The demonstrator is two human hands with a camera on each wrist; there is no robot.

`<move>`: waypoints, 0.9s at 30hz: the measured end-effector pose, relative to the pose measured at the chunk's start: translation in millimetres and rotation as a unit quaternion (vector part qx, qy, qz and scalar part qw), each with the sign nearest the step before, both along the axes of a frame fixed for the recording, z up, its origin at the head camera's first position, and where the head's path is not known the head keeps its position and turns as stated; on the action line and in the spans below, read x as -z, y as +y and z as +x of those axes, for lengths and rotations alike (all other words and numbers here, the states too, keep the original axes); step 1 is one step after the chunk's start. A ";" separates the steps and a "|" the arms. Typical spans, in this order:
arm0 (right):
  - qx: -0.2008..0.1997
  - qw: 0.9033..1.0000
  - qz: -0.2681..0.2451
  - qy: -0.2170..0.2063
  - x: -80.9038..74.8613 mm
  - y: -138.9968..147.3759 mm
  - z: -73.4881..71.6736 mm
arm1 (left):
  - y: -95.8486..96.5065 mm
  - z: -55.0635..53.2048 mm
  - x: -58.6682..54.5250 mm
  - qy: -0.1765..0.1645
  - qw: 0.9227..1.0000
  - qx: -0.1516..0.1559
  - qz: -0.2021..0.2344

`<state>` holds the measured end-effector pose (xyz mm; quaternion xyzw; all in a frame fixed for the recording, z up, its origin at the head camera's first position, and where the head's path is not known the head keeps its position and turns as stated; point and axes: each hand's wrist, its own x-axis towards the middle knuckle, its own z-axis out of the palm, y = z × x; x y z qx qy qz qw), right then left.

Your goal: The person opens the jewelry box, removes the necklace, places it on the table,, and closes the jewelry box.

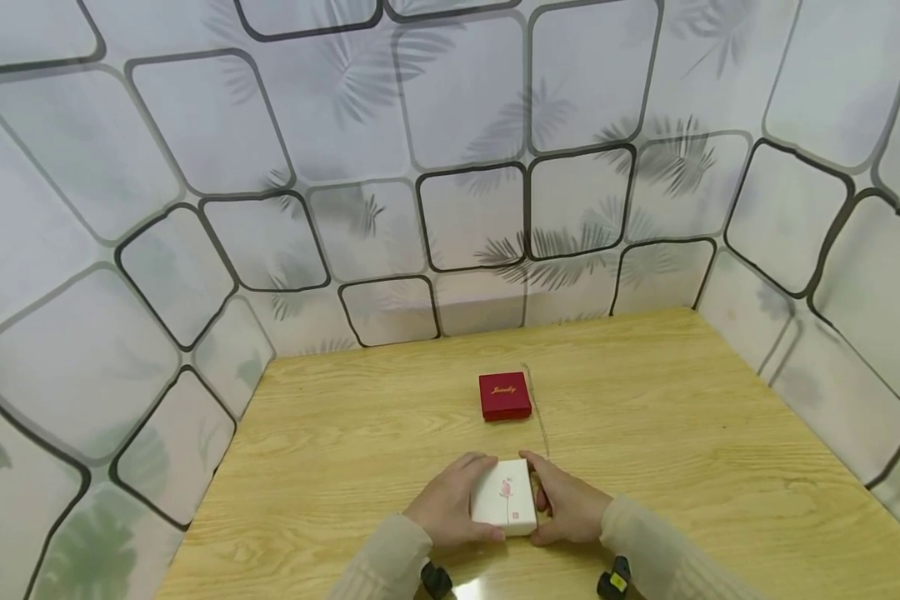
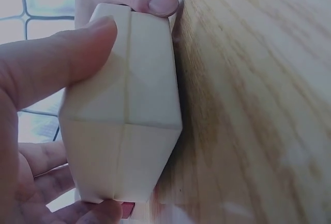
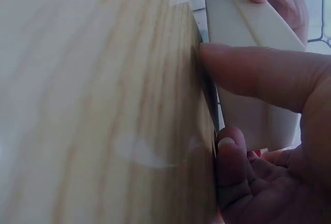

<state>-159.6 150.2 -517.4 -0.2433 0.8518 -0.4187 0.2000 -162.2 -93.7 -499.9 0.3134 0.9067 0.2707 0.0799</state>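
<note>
A small white gift box [image 1: 504, 497] with a pink flower printed on its top lies near the front of the table, between both hands. My left hand [image 1: 453, 502] grips it from the left, thumb [image 2: 95, 45] on the upper part of its near side. From the right, my right hand [image 1: 572, 500] holds the box, its thumb [image 3: 248, 71] low on the near side by the table. A thin seam between lid and base runs round the box. The lid sits over the base, so the inside is hidden.
Behind the white box sits a closed red jewelry box [image 1: 505, 396] with gold lettering. Along its right side a thin chain [image 1: 537, 408] stretches toward the right hand. Patterned curtains [image 1: 472, 208] enclose the wooden table [image 1: 330, 450] at the back and sides.
</note>
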 end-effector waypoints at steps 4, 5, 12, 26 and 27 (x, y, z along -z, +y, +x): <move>-0.004 1.000 -0.005 -0.007 -1.3 0.2 -0.3 | -0.9 0.2 0.5 -0.022 1.000 -0.011 0.010; -0.004 1.000 -0.005 -0.006 -1.7 0.3 -0.4 | -1.2 0.0 0.4 -0.027 0.999 -0.014 0.012; -0.004 1.000 -0.008 -0.006 -1.4 0.8 -0.4 | -1.8 -1.2 1.1 -0.038 0.999 -0.024 0.010; -0.022 1.000 -0.017 -0.009 -1.8 3.5 -1.6 | -2.5 -0.1 -0.3 -0.049 0.998 -0.029 0.017; -0.021 1.000 -0.018 -0.010 -1.8 3.5 -1.8 | -2.9 -0.2 0.0 -0.046 0.998 -0.030 0.018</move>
